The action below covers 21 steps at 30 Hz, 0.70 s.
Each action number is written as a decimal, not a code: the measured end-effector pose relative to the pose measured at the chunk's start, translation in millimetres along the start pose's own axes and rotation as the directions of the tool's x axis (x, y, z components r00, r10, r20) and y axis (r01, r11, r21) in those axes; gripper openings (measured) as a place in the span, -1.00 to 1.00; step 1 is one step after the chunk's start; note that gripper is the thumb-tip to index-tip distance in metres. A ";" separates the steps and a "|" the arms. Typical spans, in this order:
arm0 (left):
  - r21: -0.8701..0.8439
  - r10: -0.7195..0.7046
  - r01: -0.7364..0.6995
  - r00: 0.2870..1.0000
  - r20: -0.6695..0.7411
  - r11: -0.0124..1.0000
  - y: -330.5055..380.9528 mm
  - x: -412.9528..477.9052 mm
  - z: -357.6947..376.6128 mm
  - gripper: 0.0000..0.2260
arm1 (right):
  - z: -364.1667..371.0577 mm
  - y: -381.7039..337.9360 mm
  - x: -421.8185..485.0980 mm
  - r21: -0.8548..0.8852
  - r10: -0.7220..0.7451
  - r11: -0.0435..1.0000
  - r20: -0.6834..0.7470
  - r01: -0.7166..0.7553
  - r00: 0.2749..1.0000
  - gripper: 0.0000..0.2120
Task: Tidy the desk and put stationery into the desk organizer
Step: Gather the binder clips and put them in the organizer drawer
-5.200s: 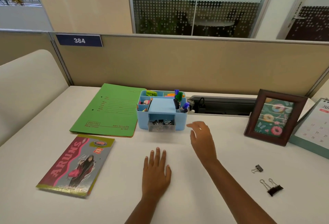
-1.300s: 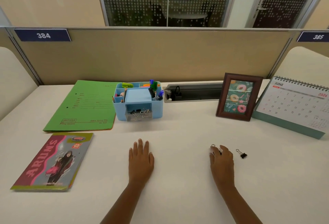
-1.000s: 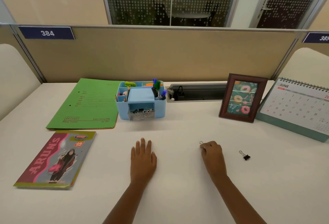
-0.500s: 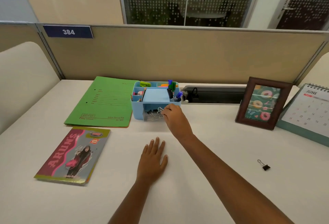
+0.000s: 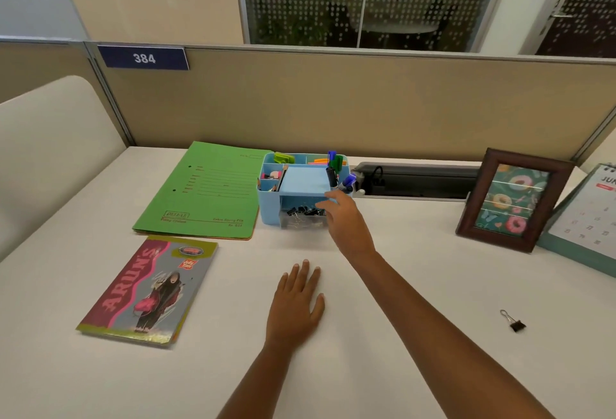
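Note:
A light blue desk organizer (image 5: 269, 210) stands at the back middle of the white desk, with pens, markers and sticky notes in its compartments. Its clear front drawer (image 5: 297, 220) is pulled out and holds several black binder clips. My right hand (image 5: 346, 222) reaches over the drawer's right end, fingers loosely spread at its rim, and I see no clip in them. My left hand (image 5: 296, 305) lies flat on the desk, palm down, in front of the organizer. One small black binder clip (image 5: 515, 323) lies alone on the desk at the right.
A green file folder (image 5: 206, 192) lies left of the organizer, with a colourful notebook (image 5: 150, 288) in front of it. A wooden photo frame (image 5: 513, 198) and a desk calendar (image 5: 590, 218) stand at the right. A grey cable tray (image 5: 416, 180) runs along the beige partition.
My right hand picked up a binder clip at the right and carried it left to the organizer's drawer. The clip no longer shows in my fingers. My left hand stayed flat.

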<state>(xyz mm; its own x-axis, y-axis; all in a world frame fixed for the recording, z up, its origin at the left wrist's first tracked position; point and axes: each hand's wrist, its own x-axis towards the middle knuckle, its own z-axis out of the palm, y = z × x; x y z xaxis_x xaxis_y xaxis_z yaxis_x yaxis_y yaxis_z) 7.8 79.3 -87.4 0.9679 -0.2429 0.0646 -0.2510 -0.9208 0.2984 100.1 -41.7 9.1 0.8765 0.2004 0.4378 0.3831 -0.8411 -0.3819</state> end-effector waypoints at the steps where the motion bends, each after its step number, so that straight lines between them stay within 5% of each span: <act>1: 0.007 0.004 -0.004 1.000 0.000 1.000 -0.2 0.6 0.7 -0.55 | -0.7 4.8 -8.9 0.018 -0.015 1.000 -0.053 0.016 0.998 -0.75; 4: 0.035 -0.004 0.003 1.000 0.006 0.999 -0.6 1.1 2.0 -0.55 | -1.8 24.5 -39.4 0.031 0.003 1.000 -0.179 0.002 0.984 -0.79; 13: 0.135 -0.039 0.030 0.997 0.061 0.990 20.1 8.3 3.7 -0.56 | -14.1 89.4 -137.0 -0.173 0.196 0.958 -0.179 -0.227 0.964 -0.73; 21: 0.151 -0.038 0.030 0.998 0.048 0.988 41.0 10.6 12.6 -0.56 | -48.3 136.5 -196.0 -0.361 0.422 0.776 -0.311 -0.516 0.852 -0.66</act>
<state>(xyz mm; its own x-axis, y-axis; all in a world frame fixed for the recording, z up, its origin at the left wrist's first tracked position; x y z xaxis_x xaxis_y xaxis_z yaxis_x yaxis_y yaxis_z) 7.7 35.1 -86.5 0.9749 -0.2223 0.0075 -0.2208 -0.9632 0.1534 -33.4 -220.0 -89.5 0.8175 -0.3403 0.4646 -0.2606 -0.9380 -0.2287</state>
